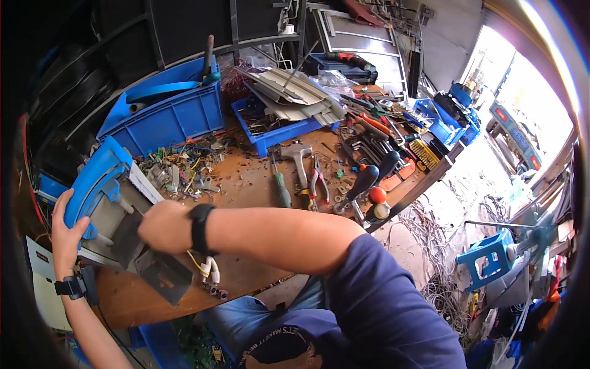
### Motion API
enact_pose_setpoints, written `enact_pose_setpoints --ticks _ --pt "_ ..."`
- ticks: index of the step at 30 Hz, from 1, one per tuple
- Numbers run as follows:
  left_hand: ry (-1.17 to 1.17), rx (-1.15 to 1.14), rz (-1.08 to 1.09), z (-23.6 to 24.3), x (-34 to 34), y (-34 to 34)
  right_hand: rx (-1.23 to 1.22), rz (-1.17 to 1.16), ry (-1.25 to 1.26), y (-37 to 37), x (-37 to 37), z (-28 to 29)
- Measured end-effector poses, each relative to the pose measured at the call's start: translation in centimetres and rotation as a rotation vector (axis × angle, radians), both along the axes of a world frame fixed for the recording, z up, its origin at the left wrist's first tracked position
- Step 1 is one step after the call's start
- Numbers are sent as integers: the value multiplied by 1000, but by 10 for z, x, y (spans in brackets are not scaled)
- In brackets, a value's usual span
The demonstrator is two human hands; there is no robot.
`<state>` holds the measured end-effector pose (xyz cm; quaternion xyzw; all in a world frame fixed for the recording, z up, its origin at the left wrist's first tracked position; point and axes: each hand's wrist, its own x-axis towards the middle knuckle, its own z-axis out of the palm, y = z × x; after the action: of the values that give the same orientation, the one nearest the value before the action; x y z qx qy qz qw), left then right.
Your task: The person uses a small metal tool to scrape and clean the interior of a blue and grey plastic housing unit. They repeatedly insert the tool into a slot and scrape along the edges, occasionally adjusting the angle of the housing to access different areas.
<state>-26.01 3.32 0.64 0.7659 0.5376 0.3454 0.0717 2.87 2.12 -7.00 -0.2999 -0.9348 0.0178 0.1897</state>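
At the bench's left end, my left hand [65, 237] is closed round the edge of a blue curved frame [92, 181], part of a tilted blue-and-grey housing [145, 182]. Grey round posts show inside it. My right hand [166, 226], with a black wristband, is closed over a dark grey flat plate [128, 238]; its fingertips are hidden. Below that hand lies another dark grey piece [165, 278] with a cut-out. I cannot tell whether the two dark pieces are joined. Beside them are whitish fittings [211, 270] with a yellow wire.
A claw hammer [298, 161], a green-handled screwdriver [281, 189] and red pliers [318, 178] lie mid-bench. Behind stand a large blue crate [175, 126] and a blue tray [264, 142] with metal sheets. Small scrap [175, 172] is heaped nearby. A blue stool [488, 258] stands right.
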Motion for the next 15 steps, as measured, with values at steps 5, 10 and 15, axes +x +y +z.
enact_pose_setpoints --ticks 5,10,15 --pt "-8 15 -10 -2 -5 5 8 220 -360 -40 -76 51" --pt "7 30 -9 -3 5 5 -303 112 -505 -15 -166 31" --pt "-9 34 5 -1 -3 -3 -380 36 -607 -8 -158 45"
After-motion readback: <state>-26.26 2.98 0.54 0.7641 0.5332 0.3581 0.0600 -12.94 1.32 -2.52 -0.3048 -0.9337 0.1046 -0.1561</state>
